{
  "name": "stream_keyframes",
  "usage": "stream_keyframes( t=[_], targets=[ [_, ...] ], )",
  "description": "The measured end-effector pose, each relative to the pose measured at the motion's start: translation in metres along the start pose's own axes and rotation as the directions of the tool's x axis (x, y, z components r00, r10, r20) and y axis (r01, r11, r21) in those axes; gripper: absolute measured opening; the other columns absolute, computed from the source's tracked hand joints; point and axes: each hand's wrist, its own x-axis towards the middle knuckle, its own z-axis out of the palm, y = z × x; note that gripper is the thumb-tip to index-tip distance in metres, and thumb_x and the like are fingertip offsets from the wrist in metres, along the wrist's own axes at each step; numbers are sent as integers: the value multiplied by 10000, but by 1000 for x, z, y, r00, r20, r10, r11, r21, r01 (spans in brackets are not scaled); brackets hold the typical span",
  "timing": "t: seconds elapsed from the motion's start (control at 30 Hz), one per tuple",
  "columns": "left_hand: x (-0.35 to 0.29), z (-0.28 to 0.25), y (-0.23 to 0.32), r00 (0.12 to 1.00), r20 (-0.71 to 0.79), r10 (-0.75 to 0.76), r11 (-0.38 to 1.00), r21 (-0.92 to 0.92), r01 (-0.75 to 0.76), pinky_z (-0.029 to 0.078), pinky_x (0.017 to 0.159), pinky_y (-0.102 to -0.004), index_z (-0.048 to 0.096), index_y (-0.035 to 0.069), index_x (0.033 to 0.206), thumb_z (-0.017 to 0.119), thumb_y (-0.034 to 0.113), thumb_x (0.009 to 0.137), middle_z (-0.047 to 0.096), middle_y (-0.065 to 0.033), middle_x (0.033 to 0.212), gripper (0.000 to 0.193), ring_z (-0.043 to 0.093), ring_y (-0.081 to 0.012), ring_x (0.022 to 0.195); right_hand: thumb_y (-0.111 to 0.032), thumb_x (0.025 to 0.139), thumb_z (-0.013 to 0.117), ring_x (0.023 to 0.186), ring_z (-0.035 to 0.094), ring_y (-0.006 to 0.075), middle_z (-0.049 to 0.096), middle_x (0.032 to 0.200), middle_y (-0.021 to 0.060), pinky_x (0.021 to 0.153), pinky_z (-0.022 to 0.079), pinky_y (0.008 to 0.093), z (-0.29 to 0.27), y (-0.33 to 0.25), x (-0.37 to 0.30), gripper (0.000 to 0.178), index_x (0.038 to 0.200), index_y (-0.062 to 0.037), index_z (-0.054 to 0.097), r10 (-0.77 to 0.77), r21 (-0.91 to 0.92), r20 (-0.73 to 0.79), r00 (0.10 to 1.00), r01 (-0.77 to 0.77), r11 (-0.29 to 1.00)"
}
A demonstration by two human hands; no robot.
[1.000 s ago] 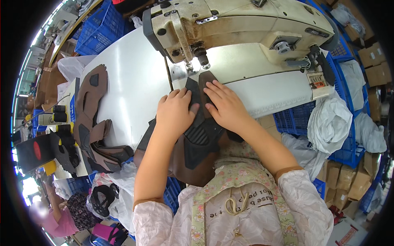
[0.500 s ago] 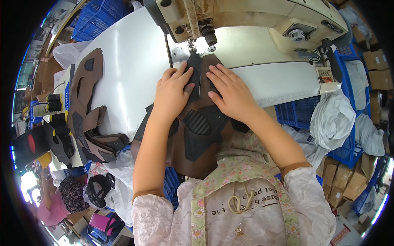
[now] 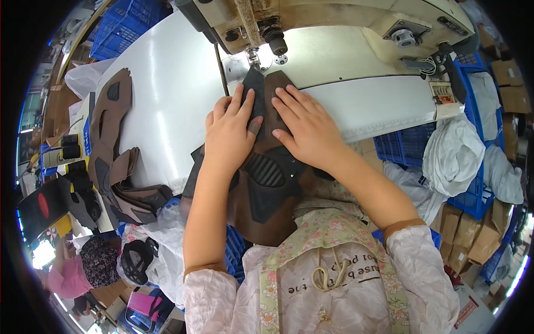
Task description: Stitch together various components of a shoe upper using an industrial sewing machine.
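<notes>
A brown-and-black leather-like piece (image 3: 267, 214) with a ribbed black pad runs from my lap up onto the white sewing table. Its narrow black tip lies at the presser foot (image 3: 253, 57) of a sewing machine (image 3: 345, 22). My left hand (image 3: 229, 132) rests flat on the black strip, fingers stretched toward the foot. On the brown strip beside it, my right hand (image 3: 311, 128) lies with its fingers spread. Both palms hide parts of the piece. Whether the needle is in the material cannot be made out.
Similar brown-and-black pieces (image 3: 111, 145) lie in a stack along the table's left side, near thread spools (image 3: 69, 146). Blue crates (image 3: 403, 147) and white bundled cloth (image 3: 453, 158) stand to the right. Another person in pink (image 3: 69, 273) is at the lower left.
The whole view has shifted slightly, so the machine sits a little farther up and left. Both hands stay flat on the piece, with little movement against it.
</notes>
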Motion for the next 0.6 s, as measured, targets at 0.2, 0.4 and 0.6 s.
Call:
stream_keyframes(
  t=[0.2,0.4,0.6],
  targets=[
    [2,0,0,1000,-12,14,1000,-4,-14,360,1052,-446,535,133,1393,628,299,904,449,-74,1500,525,455,-308,1279,-303,861,654,1371,397,331,487,1425,173,1131,326,456,0,2,0,567,1308,27,538,8,-5,-10,1000,-8,1000],
    [1,0,-2,1000,7,6,999,-38,-6,359,1050,-446,542,145,1391,639,286,895,447,-74,1503,524,455,-311,1280,-299,864,649,1371,397,330,486,1426,172,1133,324,456,-1,2,0,564,1311,26,536,3,13,4,1000,-3,1000],
    [1,-1,0,999,2,39,999,8,-39,357,1050,-441,556,176,1383,626,262,902,454,-104,1491,494,455,-327,1277,-291,874,638,1366,403,322,493,1417,169,1132,324,457,1,7,5,545,1309,23,538,-26,13,-10,1000,26,1000]
  ],
)
